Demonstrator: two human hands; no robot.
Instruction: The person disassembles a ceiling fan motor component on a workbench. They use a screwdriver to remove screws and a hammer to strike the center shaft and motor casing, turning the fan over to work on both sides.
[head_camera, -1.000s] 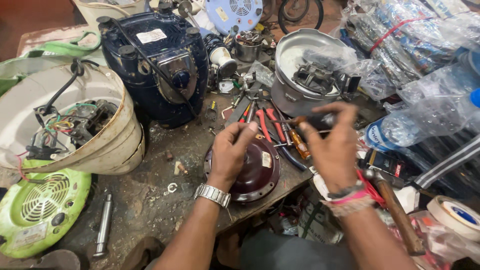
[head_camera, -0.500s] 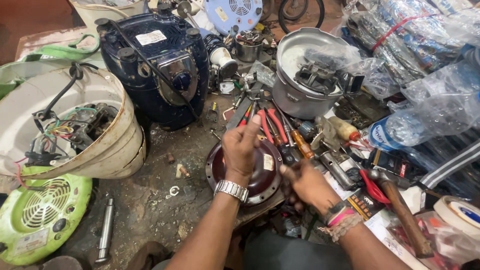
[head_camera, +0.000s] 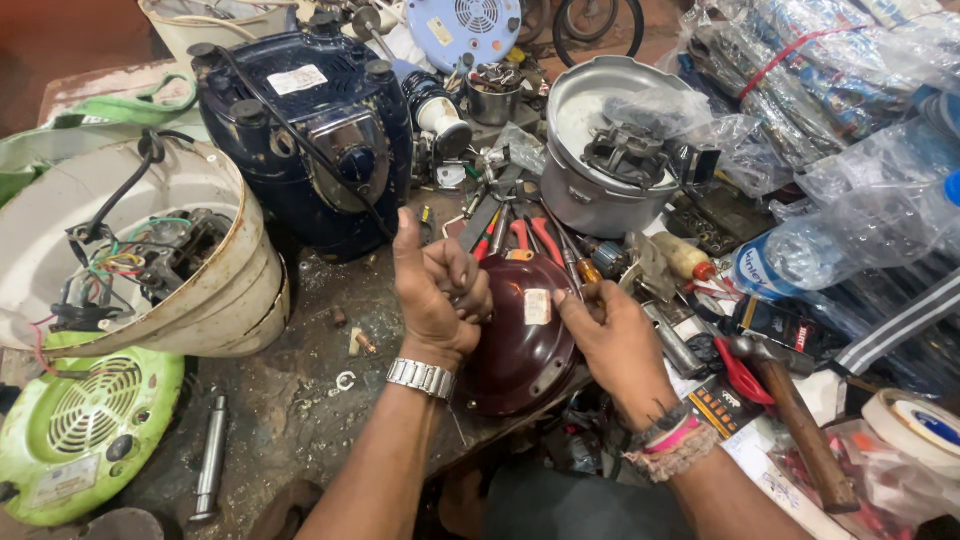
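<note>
A: Report the position of the workpiece.

B: The dark red dome cover (head_camera: 520, 350) lies near the front edge of the surface (head_camera: 300, 400), tilted up toward the person, with a pale label on its upper face. Pliers with red handles (head_camera: 520, 235) lie just behind it.

A: State of each hand?

B: The left hand (head_camera: 440, 295) is closed in a fist against the cover's left rim, thumb raised; what it grips, if anything, cannot be told, since the curled fingers hide it. The right hand (head_camera: 610, 340) is closed on a screwdriver with an amber handle (head_camera: 585, 272), and its fingertips rest on the cover's right rim.

A: Surroundings?

B: A dark blue appliance base (head_camera: 310, 130) stands behind and to the left. A white housing with exposed wiring (head_camera: 150, 260) lies on its side at the left, above a green fan grille (head_camera: 80, 430). A metal pot holding a part (head_camera: 610, 150) sits behind and to the right. A hammer (head_camera: 790, 410) lies near the right wrist.

A: Hazards?

B: Judged from this position: the cover sits close to the edge and tilted, so a sideways push could slide it off. The screwdriver tip could slip on the smooth dome and strike the left hand, which is just beside it. Small loose parts, such as the ring (head_camera: 345, 381) on the surface, could be swept away by a forearm.
</note>
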